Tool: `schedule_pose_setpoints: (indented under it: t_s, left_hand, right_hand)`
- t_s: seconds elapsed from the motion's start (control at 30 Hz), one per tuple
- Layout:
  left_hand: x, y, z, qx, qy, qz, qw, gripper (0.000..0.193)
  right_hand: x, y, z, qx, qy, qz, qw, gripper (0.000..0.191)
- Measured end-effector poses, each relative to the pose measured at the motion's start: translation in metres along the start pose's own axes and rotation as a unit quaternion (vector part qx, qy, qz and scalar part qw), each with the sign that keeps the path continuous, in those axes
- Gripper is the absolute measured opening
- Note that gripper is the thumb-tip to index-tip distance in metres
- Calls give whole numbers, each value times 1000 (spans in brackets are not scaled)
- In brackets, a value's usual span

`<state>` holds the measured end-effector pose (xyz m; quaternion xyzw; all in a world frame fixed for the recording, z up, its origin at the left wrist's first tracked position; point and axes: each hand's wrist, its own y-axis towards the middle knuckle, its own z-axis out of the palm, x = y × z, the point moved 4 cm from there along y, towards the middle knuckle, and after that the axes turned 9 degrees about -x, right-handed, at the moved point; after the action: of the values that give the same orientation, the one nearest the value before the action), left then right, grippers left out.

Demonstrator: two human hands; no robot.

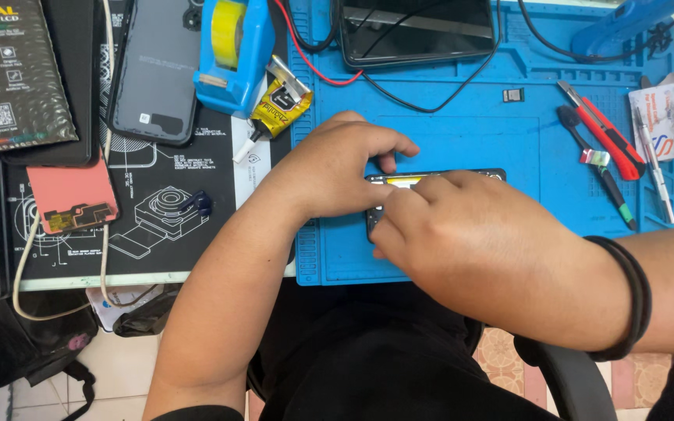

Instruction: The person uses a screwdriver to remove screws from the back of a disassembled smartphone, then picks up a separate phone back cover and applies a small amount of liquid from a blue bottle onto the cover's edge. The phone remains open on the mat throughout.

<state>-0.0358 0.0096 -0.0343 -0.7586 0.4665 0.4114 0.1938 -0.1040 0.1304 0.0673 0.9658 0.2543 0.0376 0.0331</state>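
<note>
1. Opened phone (431, 178) lies flat on the blue mat (509, 140) at the counter's middle, long axis left–right.
2. Left hand (337, 168): fingers curled down, pinching the phone's left end.
3. Right hand (470, 242): fingers closed over its lower edge, covering most of it.
4. Both hands touch it; neither is nearer.
5. Red cutter (606, 132) lies well apart, right.

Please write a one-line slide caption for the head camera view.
Both hands, left and right, press on a dark phone lying on a blue repair mat.
</note>
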Motion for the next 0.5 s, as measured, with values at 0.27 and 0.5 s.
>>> schedule_pose_setpoints:
  t_s: [0.27,0.5]
  left_hand:
    - [-2,1,0,-50,-18,7,999,42]
    - [-2,4,-10,-109,-180,-19,977,28]
  right_hand:
    - [-12,-13,1,-28,20,18,999,23]
    - [-80,-56,12,-174,204,286,920,22]
